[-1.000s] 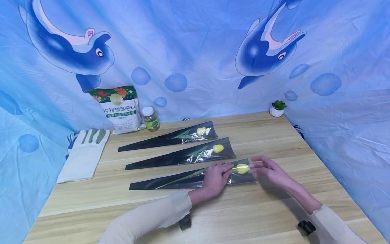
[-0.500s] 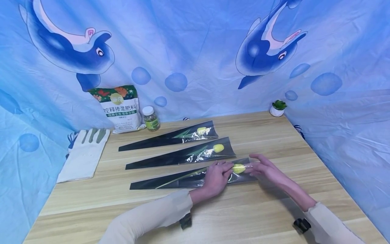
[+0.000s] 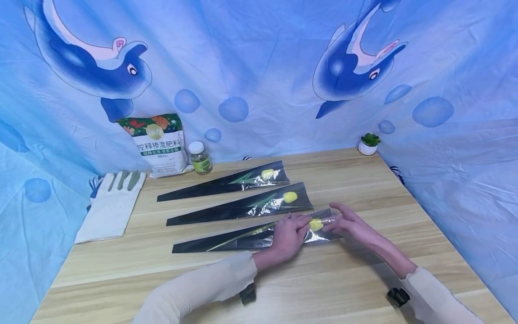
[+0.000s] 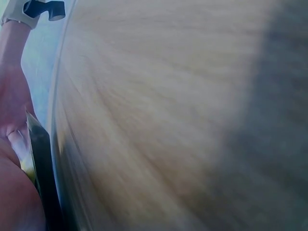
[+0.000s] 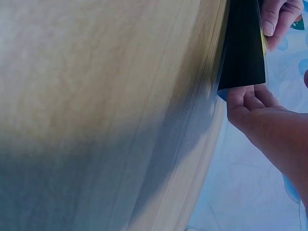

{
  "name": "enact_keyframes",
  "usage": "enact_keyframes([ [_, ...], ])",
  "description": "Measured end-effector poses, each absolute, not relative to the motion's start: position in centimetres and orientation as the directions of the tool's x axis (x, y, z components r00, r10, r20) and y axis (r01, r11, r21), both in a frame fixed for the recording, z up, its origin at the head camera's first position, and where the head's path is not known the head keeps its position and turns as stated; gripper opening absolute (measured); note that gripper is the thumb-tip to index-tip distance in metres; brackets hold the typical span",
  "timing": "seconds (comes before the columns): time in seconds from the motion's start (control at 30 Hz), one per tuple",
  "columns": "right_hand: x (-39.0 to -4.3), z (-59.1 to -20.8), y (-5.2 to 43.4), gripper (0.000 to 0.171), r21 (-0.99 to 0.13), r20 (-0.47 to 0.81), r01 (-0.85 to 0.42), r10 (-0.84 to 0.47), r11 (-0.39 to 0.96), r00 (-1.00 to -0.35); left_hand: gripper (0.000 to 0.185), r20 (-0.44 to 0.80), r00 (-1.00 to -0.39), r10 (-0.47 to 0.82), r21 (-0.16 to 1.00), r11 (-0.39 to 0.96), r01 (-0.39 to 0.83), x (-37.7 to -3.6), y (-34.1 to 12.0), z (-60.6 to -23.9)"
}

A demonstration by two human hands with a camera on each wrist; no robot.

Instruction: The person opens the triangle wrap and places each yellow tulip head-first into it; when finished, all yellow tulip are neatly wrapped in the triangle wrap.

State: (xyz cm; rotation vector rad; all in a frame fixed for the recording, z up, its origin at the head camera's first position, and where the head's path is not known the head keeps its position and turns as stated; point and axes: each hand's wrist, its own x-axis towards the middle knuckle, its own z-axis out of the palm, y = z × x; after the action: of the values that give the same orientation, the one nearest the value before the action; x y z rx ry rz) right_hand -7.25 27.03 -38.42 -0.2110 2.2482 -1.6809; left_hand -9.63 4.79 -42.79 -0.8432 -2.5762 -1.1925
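A clear-fronted, black-backed flower sleeve (image 3: pixel 194 246) lies nearest the person, with a yellow tulip (image 3: pixel 316 225) inside and its pale stem running toward the narrow end. My left hand (image 3: pixel 288 235) grips the sleeve just left of the bloom, thumb and fingers along it. From the wide end, my right hand (image 3: pixel 349 223) reaches in; its fingertips touch the tulip's tip. In the right wrist view those fingers enter the sleeve's mouth beneath the black backing (image 5: pixel 244 48), which hides their ends. Only the sleeve's dark edge (image 4: pixel 44 163) and both hands show in the left wrist view.
Two more sleeved yellow tulips, a middle one (image 3: pixel 290 197) and a far one (image 3: pixel 267 174), lie parallel behind. White gloves (image 3: pixel 109 213), a fertilizer bag (image 3: pixel 162 148) and a white-capped jar (image 3: pixel 200 161) stand at back left. A potted succulent (image 3: pixel 368 144) sits at the back right corner.
The right hand has moved left, farther into the sleeve's wide end, and the tulip bloom has slid left with it toward the left hand. The left hand has stayed in place.
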Motion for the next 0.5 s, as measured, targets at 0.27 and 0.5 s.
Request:
enact_keyframes([
  [0.27, -7.52, -38.45, 26.93, 0.074, -0.954, -0.159, 0.053, -0.348, 0.296, -0.924, 0.027, 0.391, -0.814, 0.43, 0.642, 0.506, 0.576, -9.64, 5.06, -42.68],
  [0.5, -7.55, -38.48, 26.8, 0.08, -0.959, -0.163, 0.054, -0.383, 0.28, -0.909, 0.027, 0.393, -0.805, 0.444, 0.633, 0.505, 0.587, -9.76, 5.23, -42.73],
])
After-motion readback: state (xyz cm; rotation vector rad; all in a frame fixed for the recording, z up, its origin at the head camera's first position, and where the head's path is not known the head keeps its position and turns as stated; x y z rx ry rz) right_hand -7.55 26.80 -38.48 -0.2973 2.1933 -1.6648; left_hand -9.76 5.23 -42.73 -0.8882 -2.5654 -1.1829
